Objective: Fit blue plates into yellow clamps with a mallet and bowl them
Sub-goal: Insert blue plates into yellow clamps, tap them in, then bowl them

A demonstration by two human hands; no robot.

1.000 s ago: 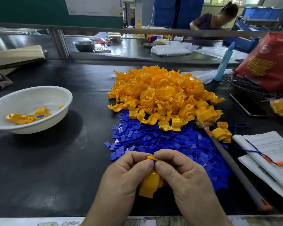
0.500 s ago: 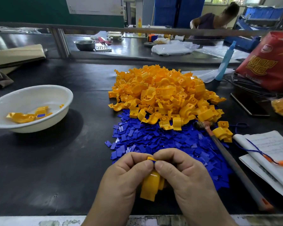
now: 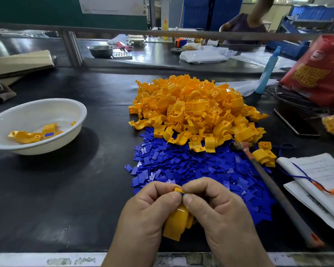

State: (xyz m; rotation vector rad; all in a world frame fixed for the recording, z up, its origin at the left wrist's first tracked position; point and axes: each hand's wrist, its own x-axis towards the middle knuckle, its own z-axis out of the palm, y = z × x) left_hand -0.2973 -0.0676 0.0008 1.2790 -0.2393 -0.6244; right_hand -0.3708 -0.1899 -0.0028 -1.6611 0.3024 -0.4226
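Note:
Near the table's front edge my left hand point(image 3: 147, 214) and my right hand point(image 3: 218, 214) both grip one yellow clamp point(image 3: 176, 222). The thumbs meet at its top, where a sliver of a blue plate point(image 3: 182, 193) shows between the fingertips. Behind the hands spreads a heap of loose blue plates point(image 3: 191, 162), and behind that a big pile of yellow clamps point(image 3: 193, 108). The mallet point(image 3: 266, 182) lies on the table to the right, head by the clamp pile, handle pointing toward me. A white bowl point(image 3: 14, 149) at the left holds a few fitted clamps.
An open notebook point(image 3: 322, 180) with a blue cord lies at the right, a phone point(image 3: 295, 124) and a red bag point(image 3: 316, 74) behind it. A steel bowl point(image 3: 100, 50) and a white bag sit on the far bench, where another person works. Folded cardboard lies far left.
Both hands have stayed together on the clamp, shifting it slightly downward while the thumbs keep pressing at its top. Nothing else on the table has moved.

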